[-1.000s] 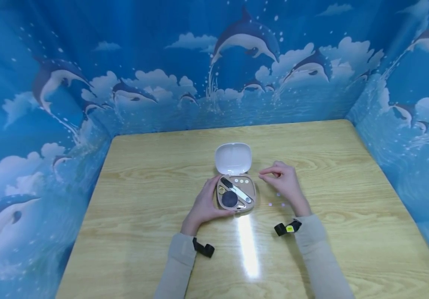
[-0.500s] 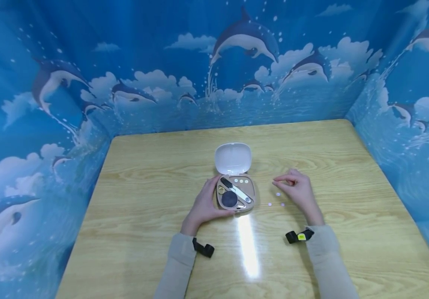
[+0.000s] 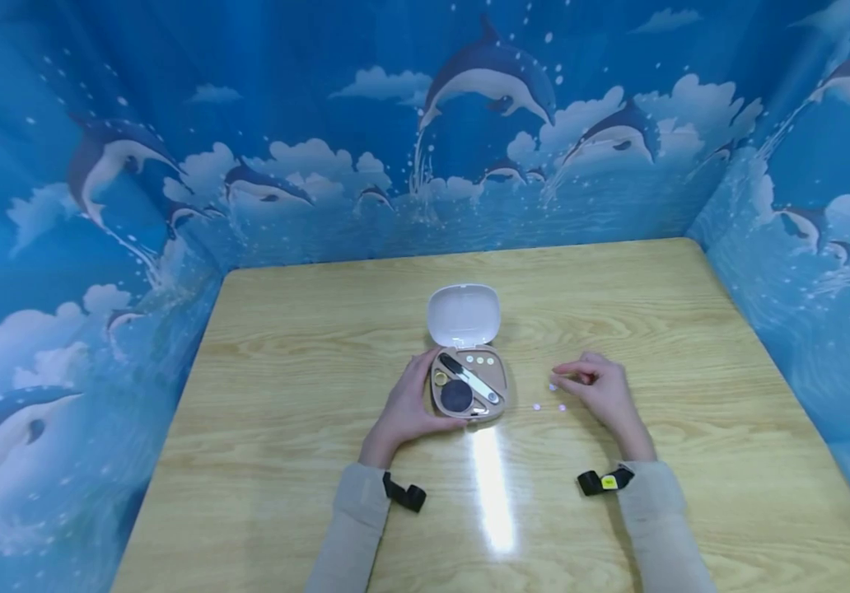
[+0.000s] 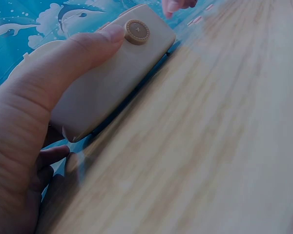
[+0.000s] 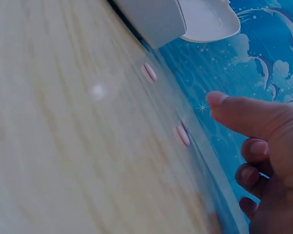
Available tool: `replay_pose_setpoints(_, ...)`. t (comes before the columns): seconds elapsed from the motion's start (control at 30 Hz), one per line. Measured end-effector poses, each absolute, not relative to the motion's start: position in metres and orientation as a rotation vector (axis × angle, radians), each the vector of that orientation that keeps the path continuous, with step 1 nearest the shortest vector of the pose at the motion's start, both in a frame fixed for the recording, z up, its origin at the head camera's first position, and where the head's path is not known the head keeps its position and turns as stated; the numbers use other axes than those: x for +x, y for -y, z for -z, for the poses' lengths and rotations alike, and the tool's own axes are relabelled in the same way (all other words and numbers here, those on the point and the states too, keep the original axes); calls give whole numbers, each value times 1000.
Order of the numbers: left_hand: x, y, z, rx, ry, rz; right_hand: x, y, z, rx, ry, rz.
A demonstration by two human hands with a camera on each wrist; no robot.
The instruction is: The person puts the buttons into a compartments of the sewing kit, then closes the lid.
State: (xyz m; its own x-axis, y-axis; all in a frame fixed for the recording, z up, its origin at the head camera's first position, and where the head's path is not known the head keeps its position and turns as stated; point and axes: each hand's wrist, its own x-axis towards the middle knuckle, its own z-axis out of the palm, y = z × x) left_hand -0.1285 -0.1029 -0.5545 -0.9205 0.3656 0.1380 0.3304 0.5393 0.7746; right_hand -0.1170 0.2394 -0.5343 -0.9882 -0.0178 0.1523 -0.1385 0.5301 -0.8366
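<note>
My left hand point(image 3: 408, 405) grips the left side of a beige sewing kit box point(image 3: 501, 409), its thumb lying beside the button-shaped clasp point(image 4: 137, 31). Raised at the back is the white lid point(image 3: 464, 315). Inside lie a black-and-white long tool point(image 3: 478, 383), a dark round disc point(image 3: 457, 396), a small gold ring-like piece point(image 3: 440, 378) and three white buttons point(image 3: 480, 360). To the right, my right hand point(image 3: 603, 391) hovers with thumb and forefinger close together, just above a pinkish button point(image 3: 553, 387). Nothing shows between those fingertips.
Two more pinkish buttons, one nearer the box point(image 3: 537, 407) and one farther right point(image 3: 562, 408), lie flat on the wood-grain table point(image 3: 306, 346). A blue dolphin curtain point(image 3: 366, 165) stands behind the table and along its sides. Both wrists wear black camera straps.
My right hand has moved away from the box, rightward and toward me, down to the far loose button. My left hand and the box have stayed put.
</note>
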Motion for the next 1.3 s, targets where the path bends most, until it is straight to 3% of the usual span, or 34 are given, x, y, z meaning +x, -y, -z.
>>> replay_pose_setpoints(0.37, -130, 103, 556, 637, -2735, -1357, -115, -249, 551, 314, 2616, -1397)
replay_pose_setpoints(1.3, -131, 104, 556, 637, -2727, -1352, -119, -246, 558, 339, 2575, -1249)
